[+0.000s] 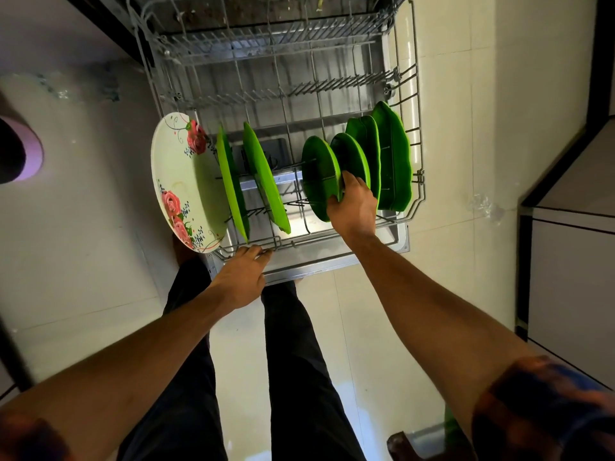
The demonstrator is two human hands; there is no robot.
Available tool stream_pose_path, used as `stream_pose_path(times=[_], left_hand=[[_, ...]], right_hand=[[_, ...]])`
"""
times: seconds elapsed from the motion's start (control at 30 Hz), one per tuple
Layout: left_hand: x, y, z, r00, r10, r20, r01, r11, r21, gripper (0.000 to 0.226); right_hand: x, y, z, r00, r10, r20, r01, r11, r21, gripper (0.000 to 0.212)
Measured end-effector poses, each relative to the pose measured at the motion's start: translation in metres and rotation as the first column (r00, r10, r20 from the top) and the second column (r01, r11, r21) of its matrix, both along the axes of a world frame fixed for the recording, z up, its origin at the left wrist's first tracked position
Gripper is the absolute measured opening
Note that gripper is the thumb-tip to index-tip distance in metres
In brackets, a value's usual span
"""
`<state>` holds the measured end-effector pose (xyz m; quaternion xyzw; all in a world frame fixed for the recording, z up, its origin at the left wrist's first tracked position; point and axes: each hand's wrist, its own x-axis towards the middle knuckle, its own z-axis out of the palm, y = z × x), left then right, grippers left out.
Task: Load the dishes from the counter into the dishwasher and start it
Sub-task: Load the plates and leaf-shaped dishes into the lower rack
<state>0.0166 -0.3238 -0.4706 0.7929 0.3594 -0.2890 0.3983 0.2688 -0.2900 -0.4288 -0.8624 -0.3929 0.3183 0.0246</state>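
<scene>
The dishwasher's lower wire rack [412, 207] is pulled out over the open door. A white plate with pink roses [183, 184] stands on edge at its left end. Two light green leaf-shaped plates [263, 181] stand beside it. At the right stand several dark green plates [386, 154]. My right hand [352, 204] grips the lower edge of a round dark green plate [319, 174] that stands upright in the rack. My left hand [243, 277] rests on the rack's front rim, fingers curled over the wire.
The upper rack [266, 44] is slid out above, with nothing visible in it. Pale tiled floor lies on both sides. A dark-edged cabinet [565, 227] stands at the right. My legs in dark trousers stand in front of the door. A dark round object [16, 151] sits at far left.
</scene>
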Motion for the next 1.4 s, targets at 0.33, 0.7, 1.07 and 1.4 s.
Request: stream_pose_path(times=[0.33, 0.7, 1.07, 1.4], left_hand=[[-0.001, -0.002, 0.001, 1.0, 0.017, 0.017, -0.017, 1.0, 0.013, 0.06], [-0.018, 0.01, 0.078, 0.859, 0.461, 0.224, -0.462, 0.885, -0.048, 0.027], [-0.107, 0.092, 0.19, 0.577, 0.739, 0.348, -0.771, 0.633, -0.068, 0.017], [-0.33, 0.212, 0.279, 0.502, 0.698, 0.51, -0.808, 0.589, -0.01, 0.017]], right_hand=[[0.005, -0.012, -0.003, 0.999, -0.026, -0.028, 0.026, 0.999, 0.025, 0.027], [-0.001, -0.031, 0.058, 0.957, -0.27, -0.102, 0.277, 0.959, 0.055, 0.027], [-0.103, -0.019, 0.152, 0.923, -0.368, -0.114, 0.38, 0.918, 0.112, 0.02], [-0.339, 0.091, 0.23, 0.962, -0.251, -0.111, 0.274, 0.913, 0.302, 0.014]])
